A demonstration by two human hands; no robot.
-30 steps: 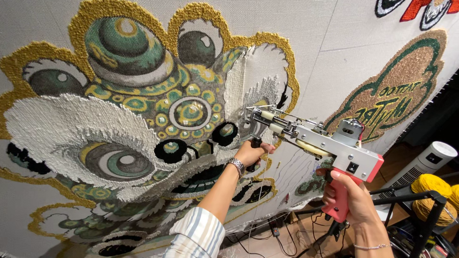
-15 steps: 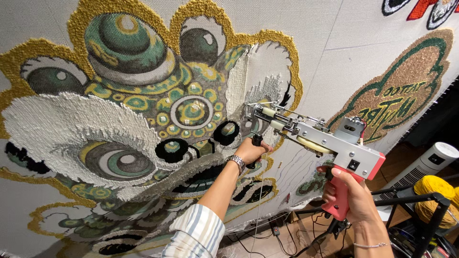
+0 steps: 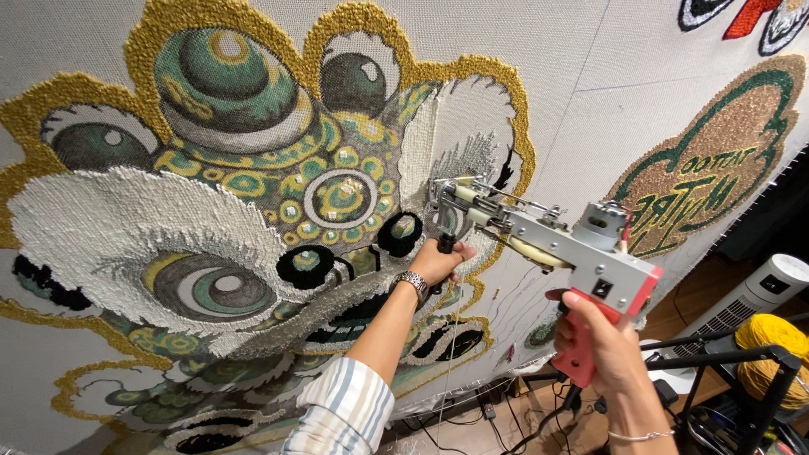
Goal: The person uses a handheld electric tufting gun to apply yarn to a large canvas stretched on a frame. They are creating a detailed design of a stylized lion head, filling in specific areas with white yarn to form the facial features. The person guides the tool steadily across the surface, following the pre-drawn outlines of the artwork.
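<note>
A grey tufting gun (image 3: 552,240) with a red grip is pressed nose-first against a stretched white cloth (image 3: 581,93). My left hand (image 3: 440,261) is shut on the gun's black front handle, a metal watch on its wrist. Lower right, my right hand (image 3: 600,345) is shut on the red rear grip. The gun's tip touches the white tufted patch at the right edge of a large lion-head design (image 3: 253,227) in gold, green, white and black yarn.
A second tufted oval patch (image 3: 716,168) in tan and green sits on the cloth at right. Below right are a white tower fan (image 3: 763,291), a cone of yellow yarn (image 3: 771,341) on a black rack (image 3: 742,371), and cables on the wooden floor.
The gun and both hands have shifted slightly downward along the cloth's white patch; both grips are unchanged.
</note>
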